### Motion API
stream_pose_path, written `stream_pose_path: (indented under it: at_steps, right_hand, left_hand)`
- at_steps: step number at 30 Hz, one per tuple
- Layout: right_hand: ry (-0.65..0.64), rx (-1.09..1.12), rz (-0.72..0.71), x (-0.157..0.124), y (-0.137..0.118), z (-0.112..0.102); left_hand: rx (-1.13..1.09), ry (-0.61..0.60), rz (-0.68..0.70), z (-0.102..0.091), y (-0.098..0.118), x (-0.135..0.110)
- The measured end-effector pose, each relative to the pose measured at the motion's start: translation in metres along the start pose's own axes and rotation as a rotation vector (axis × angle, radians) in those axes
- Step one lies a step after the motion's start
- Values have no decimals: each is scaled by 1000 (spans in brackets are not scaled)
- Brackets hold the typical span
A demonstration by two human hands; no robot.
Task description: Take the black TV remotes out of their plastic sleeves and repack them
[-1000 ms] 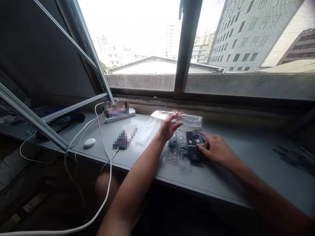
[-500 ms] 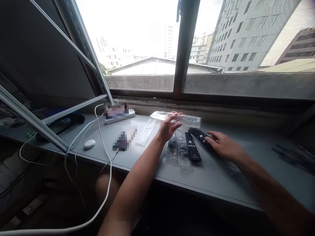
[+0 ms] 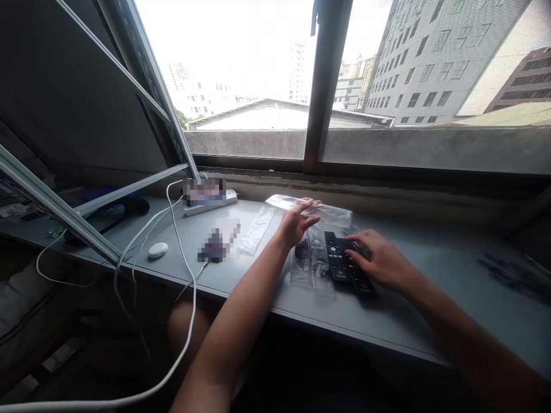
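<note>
My left hand [image 3: 296, 222] is raised above the grey desk [image 3: 258, 275], its fingers pinching one end of a long clear plastic bag [image 3: 327, 213] that stretches to the right. My right hand [image 3: 379, 261] rests on a black remote control [image 3: 359, 275], fingers curled over it. A second black remote [image 3: 336, 263] lies right beside it on the left. More clear bags with dark items inside [image 3: 307, 261] lie under and left of the remotes.
An empty clear bag [image 3: 257, 229] lies on the desk to the left. A white power strip [image 3: 206, 201], white cables [image 3: 172, 241] and a small white puck [image 3: 157, 249] occupy the left side. A metal shelf frame [image 3: 64, 212] stands at far left. Dark items [image 3: 512, 272] lie at far right.
My right hand drew one remote out to the right, then brought it back down next to the other remote. The left hand kept the bag up, almost still.
</note>
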State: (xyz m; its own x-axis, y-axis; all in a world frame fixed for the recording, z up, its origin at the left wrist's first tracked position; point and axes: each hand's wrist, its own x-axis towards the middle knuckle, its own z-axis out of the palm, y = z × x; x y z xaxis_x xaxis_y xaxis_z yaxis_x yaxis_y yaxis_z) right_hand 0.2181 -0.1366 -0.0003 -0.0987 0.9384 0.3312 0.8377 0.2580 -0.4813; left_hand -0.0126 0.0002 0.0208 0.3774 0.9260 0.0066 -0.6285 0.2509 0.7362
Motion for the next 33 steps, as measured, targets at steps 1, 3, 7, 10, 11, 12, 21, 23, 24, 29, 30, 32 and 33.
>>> stream_pose_path:
  at_steps: [1, 3, 7, 10, 11, 12, 21, 23, 24, 29, 30, 32, 33]
  right_hand:
    - [-4, -18, -13, 0, 2, 2]
    - [-20, -51, -14, 0, 6, 5]
    - [-25, -103, 20, -1, 12, 9]
    - [-21, -116, 33, -1, 13, 9]
    - [-21, -117, 38, -1, 13, 9]
    - [-21, -118, 41, -1, 12, 8]
    - [-119, -159, 82, -5, 2, -4]
    - [-161, -168, 66, -5, 0, -2]
    - [-170, -178, 55, -5, -1, -1]
    - [-164, -211, 67, -5, -3, 9]
    - [-146, -203, 69, -5, -4, 9]
    - [-97, -178, 92, -4, -6, 8]
    - [-76, -165, 112, -4, -7, 6]
  left_hand:
    - [-1, -1, 1, 0, 0, 0]
    - [1, 0, 3, 0, 0, 0]
    - [7, -2, 6, 1, 1, -1]
    - [6, -4, 10, 2, 1, -2]
    - [4, -4, 11, 2, 1, -3]
    - [3, -3, 13, 2, 1, -3]
    - [11, 5, 17, -1, 1, -2]
    - [15, -1, 15, 0, 1, -2]
    - [16, -3, 15, 0, 1, -2]
    - [36, -10, 18, 0, 0, -1]
    - [38, -10, 18, -1, 0, -1]
    - [34, -10, 15, -1, 0, -1]
    - [30, -9, 14, -2, 0, -1]
